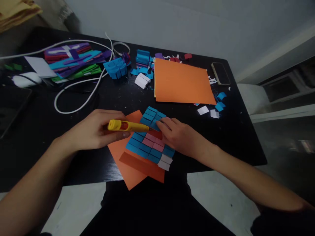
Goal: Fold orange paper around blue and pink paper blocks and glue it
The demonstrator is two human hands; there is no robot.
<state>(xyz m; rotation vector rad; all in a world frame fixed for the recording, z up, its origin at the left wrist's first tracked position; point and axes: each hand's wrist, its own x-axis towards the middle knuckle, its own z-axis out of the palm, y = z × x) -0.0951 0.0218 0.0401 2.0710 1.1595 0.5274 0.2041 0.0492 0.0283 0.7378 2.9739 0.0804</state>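
My left hand (104, 129) is closed around a yellow glue gun (130, 126), its narrow tip pointing right over the paper work. Below the tip lies an orange sheet (133, 164) bearing rows of small folded blue paper pieces (140, 146) and pink paper pieces (154, 142). A white folded piece (165, 162) sits at their lower right corner. My right hand (176, 136) has its fingers bent onto the upper blue pieces (151, 114), gripping the paper's edge near the glue gun tip. Its fingertips are partly hidden.
Orange sheets (183, 82) lie stacked at the back, with paper scraps (220, 106) beside them and a phone (220, 73) farther right. Bundles of coloured paper strips (76, 62), a looping white cable (73, 113) and a white mouse (27, 79) occupy the left side.
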